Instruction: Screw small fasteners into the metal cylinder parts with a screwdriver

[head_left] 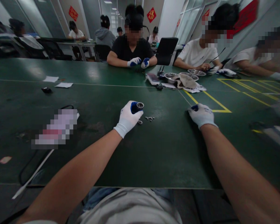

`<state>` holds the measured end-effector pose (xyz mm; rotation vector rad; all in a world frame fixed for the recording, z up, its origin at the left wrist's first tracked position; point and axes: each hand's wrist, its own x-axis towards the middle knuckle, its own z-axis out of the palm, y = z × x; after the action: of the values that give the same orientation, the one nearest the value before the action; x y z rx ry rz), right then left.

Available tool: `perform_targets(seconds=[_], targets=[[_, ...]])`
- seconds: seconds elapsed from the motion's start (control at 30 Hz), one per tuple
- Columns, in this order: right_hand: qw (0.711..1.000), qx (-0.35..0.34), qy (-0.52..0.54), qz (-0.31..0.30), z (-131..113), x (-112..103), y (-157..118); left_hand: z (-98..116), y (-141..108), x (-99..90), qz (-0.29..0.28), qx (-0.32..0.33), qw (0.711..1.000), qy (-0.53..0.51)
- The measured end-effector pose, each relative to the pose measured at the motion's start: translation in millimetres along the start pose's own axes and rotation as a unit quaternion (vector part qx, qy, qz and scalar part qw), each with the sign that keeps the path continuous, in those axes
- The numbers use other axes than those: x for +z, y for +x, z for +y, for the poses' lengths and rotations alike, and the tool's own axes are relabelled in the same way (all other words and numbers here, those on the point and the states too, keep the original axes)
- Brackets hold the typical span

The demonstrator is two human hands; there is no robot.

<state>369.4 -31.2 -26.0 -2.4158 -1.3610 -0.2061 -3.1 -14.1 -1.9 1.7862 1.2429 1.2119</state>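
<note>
My left hand (129, 117), in a white glove with blue palm, is closed round a short metal cylinder (140, 106). Its bright round rim faces up, and the glove hides most of its side. Just below that hand lies a small round metal piece (140, 122) on the green table. Several tiny metal rings or nuts (150, 118) are scattered to its right. My right hand (202, 115), gloved the same way, rests low at the table on the right with its fingers curled inward. Whatever those fingers hold, if anything, is hidden.
A pixelated pouch-like item (58, 127) and a white cable (34, 172) lie on the left. Paper slips (64, 85) and a small black object (46, 90) sit farther back. Metal bowls (171, 77) and a cloth (188, 81) stand before seated co-workers. Yellow tape (218, 101) marks the right.
</note>
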Motion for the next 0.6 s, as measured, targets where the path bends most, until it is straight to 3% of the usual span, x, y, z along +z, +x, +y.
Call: perform_targets(seconds=[0.1, 0.17, 0.27, 0.33, 0.4, 0.5, 0.6], targets=[[0.997, -0.007, 0.011, 0.081, -26.2, -9.2, -17.4, 0.0, 0.4, 0.0, 0.004, -0.004, 1.000, -0.006], [0.986, -0.097, 0.036, 0.133, -53.3, -14.1, -38.0, -0.9, 0.8, 0.9, 0.004, -0.004, 1.000, -0.009], [0.955, -0.271, 0.097, 0.064, -104.3, -11.9, -79.7, -3.1, 1.7, 2.8, 0.009, -0.002, 1.000, -0.009], [0.931, -0.341, 0.130, -0.001, -137.0, -6.3, -106.0, -4.4, 2.5, 3.8, 0.018, 0.002, 1.000, -0.008], [0.918, -0.380, 0.114, -0.030, -160.5, -1.8, -123.3, -4.8, 3.1, 4.0, 0.026, 0.007, 1.000, -0.010], [0.908, -0.409, 0.081, -0.048, -173.6, -0.5, -130.9, -4.3, 3.4, 3.2, 0.028, 0.009, 1.000, -0.011], [0.899, -0.426, 0.083, -0.059, -169.0, -3.2, -128.4, -3.6, 3.0, 2.3, 0.022, 0.011, 1.000, -0.009]])
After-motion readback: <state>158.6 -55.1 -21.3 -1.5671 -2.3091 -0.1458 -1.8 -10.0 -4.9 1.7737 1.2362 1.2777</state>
